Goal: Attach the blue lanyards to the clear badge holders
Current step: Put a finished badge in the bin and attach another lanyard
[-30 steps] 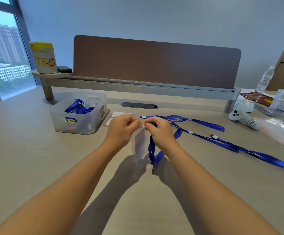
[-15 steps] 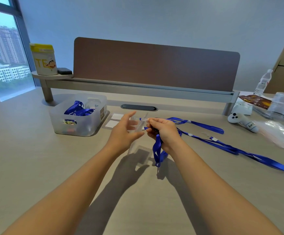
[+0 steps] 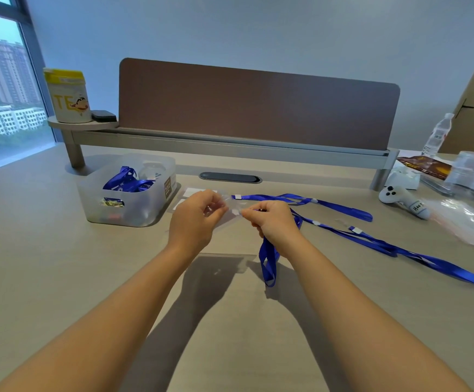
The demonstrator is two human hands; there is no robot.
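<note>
Holding a clear badge holder (image 3: 224,212) up over the table (image 3: 46,264), the left hand (image 3: 193,219) pinches one end of it with curled fingers. The right hand (image 3: 275,222) pinches the other end, and its fingers are also curled round a blue lanyard (image 3: 268,258). The loop of that lanyard hangs down below the right hand, just above the table. The badge holder lies almost flat between the two hands, in the air, not touching the table. Behind the hands, more blue lanyards (image 3: 385,244) lie spread out on the table, running off to the right. To the left stands a clear plastic box (image 3: 128,205) with blue lanyards bunched up inside it. Some flat clear badge holders (image 3: 192,193) lie on the table just beside the box. At the back stands a brown desk screen (image 3: 258,106). A white and yellow tub (image 3: 67,96) sits on a small shelf on the left. A white controller (image 3: 402,199) and a water bottle (image 3: 437,135) are on the right.
</note>
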